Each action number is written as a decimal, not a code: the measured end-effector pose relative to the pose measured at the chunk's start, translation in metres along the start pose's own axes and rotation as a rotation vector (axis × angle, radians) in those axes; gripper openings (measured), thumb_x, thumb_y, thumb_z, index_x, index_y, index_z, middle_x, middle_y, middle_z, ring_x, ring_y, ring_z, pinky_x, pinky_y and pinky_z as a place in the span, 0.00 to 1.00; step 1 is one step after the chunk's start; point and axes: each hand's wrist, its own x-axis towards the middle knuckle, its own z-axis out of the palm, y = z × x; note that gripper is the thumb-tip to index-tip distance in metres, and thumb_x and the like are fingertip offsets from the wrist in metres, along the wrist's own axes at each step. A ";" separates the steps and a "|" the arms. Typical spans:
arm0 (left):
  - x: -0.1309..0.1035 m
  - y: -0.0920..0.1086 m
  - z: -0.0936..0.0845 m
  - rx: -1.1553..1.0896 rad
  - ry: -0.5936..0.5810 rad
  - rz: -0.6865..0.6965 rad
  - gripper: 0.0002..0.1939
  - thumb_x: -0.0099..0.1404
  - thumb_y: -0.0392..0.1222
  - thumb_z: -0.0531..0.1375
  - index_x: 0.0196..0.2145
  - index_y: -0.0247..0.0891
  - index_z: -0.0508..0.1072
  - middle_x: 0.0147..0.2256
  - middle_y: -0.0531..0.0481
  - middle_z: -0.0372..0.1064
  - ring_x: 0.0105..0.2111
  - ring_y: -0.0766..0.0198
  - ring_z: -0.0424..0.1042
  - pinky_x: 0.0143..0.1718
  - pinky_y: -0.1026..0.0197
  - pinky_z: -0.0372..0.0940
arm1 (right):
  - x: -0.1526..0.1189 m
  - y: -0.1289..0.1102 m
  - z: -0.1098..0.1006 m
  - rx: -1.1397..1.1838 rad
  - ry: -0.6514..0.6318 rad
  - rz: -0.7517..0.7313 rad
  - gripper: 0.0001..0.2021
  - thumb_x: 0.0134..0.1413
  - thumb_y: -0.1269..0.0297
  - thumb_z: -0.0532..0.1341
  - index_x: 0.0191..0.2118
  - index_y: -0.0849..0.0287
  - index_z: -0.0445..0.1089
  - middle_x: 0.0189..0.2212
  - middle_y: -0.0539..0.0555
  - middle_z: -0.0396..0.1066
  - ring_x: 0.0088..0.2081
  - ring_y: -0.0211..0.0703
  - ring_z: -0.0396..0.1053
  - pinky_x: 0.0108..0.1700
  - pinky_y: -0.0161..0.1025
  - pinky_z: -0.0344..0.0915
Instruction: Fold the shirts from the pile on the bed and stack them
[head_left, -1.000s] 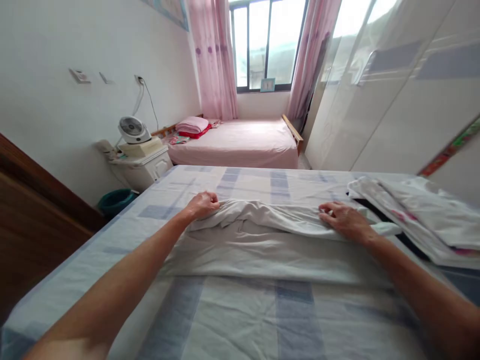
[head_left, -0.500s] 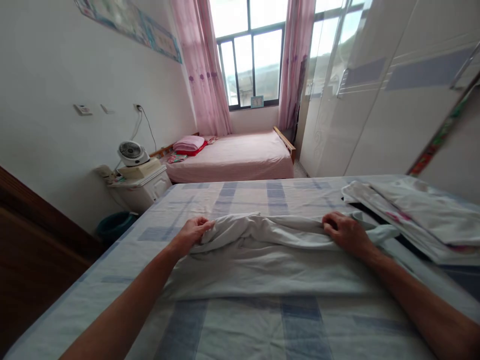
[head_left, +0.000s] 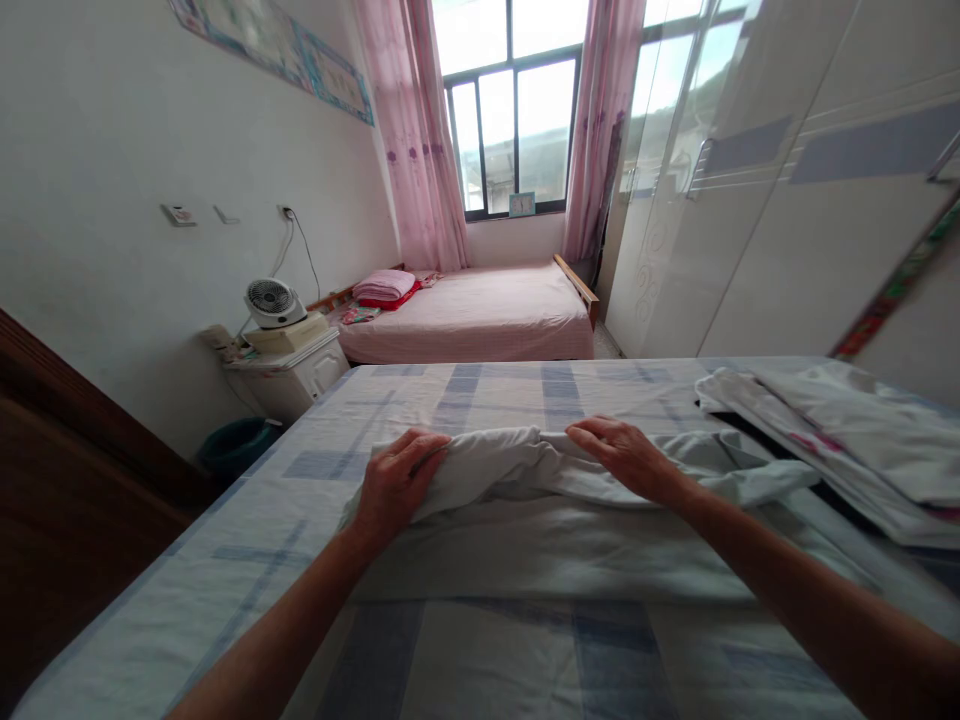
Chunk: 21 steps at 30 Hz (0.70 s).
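Observation:
A pale, light grey-white garment [head_left: 525,560] lies crosswise on the bed, its far edge folded into a bunched roll. My left hand [head_left: 401,478] grips the left end of that roll, fingers wrapped over the cloth. Near the roll's middle, my right hand [head_left: 615,452] touches the far edge with its fingers bent and close together; their tips meet the fabric. Right of my right hand, a loose part of the garment sticks out toward the pile of clothes.
The bed has a blue and white checked sheet [head_left: 322,465]. Folded white clothes [head_left: 862,430] are piled at its right. Beyond stand a pink bed [head_left: 480,315], a white cabinet [head_left: 300,375] with a fan [head_left: 274,303], and a tall wardrobe [head_left: 720,220]. A dark bin [head_left: 236,448] sits at left.
My right hand has moved left along the roll, from its right part to near its middle. My left hand has turned and now covers more of the left end.

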 end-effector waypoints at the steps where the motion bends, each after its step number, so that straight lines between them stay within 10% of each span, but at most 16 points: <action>1: -0.002 0.001 0.001 -0.007 0.005 0.027 0.11 0.66 0.43 0.55 0.41 0.42 0.75 0.38 0.48 0.74 0.40 0.62 0.73 0.44 0.62 0.66 | 0.009 -0.010 0.005 0.016 -0.076 -0.003 0.19 0.58 0.53 0.48 0.30 0.54 0.72 0.29 0.51 0.73 0.32 0.41 0.68 0.36 0.36 0.61; 5: -0.008 -0.003 0.003 -0.018 0.031 0.127 0.13 0.67 0.40 0.54 0.45 0.44 0.75 0.42 0.49 0.75 0.44 0.61 0.73 0.48 0.60 0.66 | 0.037 -0.033 0.018 0.134 -0.189 0.144 0.20 0.54 0.49 0.52 0.22 0.57 0.70 0.20 0.49 0.68 0.24 0.37 0.62 0.27 0.35 0.57; 11: 0.002 -0.008 -0.010 -0.031 0.204 -0.071 0.15 0.65 0.42 0.54 0.45 0.41 0.76 0.43 0.47 0.75 0.44 0.59 0.72 0.49 0.59 0.65 | 0.033 -0.052 0.012 0.428 0.200 0.083 0.15 0.48 0.51 0.58 0.32 0.58 0.72 0.27 0.50 0.71 0.29 0.38 0.65 0.32 0.34 0.61; 17: 0.024 -0.007 -0.005 -0.484 -0.171 -0.583 0.24 0.54 0.48 0.63 0.47 0.32 0.74 0.32 0.47 0.75 0.32 0.59 0.73 0.32 0.61 0.65 | 0.025 -0.053 0.020 0.403 0.085 0.101 0.14 0.48 0.52 0.59 0.28 0.58 0.72 0.23 0.49 0.69 0.26 0.36 0.63 0.31 0.34 0.60; 21: 0.036 0.001 -0.010 -0.614 0.102 -0.517 0.23 0.54 0.47 0.64 0.47 0.37 0.75 0.40 0.47 0.75 0.36 0.62 0.72 0.35 0.64 0.64 | 0.025 -0.055 0.015 0.280 0.236 0.069 0.12 0.50 0.54 0.58 0.31 0.56 0.72 0.28 0.50 0.72 0.30 0.39 0.66 0.35 0.36 0.62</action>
